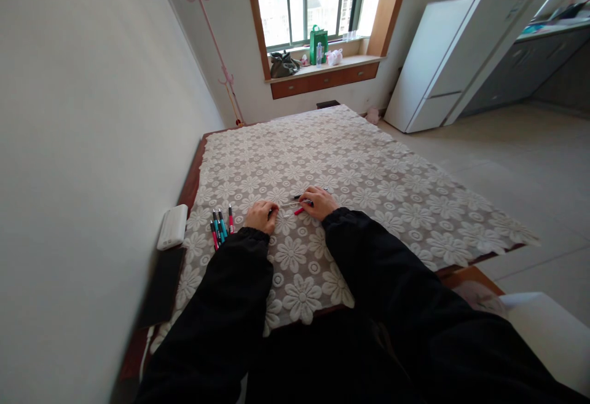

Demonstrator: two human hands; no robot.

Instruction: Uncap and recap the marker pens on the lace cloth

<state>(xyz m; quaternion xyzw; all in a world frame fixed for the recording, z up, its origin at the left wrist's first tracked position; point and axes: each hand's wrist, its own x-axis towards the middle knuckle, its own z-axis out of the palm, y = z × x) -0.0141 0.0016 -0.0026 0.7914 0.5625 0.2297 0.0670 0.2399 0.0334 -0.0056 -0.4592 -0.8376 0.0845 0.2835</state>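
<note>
My left hand (262,215) is closed over the lace tablecloth, its fingertips pressed together beside a small dark piece that is mostly hidden. A thin whitish stick (289,204) spans the gap to my right hand (319,202), whose fingers are curled down over its other end. The stick's exact kind is too small to tell. A red pen part (299,211) pokes out under my right fingers. Just beyond them lies a dark, pen-like piece (296,197). Left of my left hand, several pens (221,227) with turquoise, red and black barrels lie side by side.
The lace tablecloth (302,293) covers the table. Along the wall on the left are a white box-shaped device (173,227), a dark flat object (161,287) and a white cable (146,352). A white chair-like shape (548,324) stands at lower right, a fridge (437,66) farther back.
</note>
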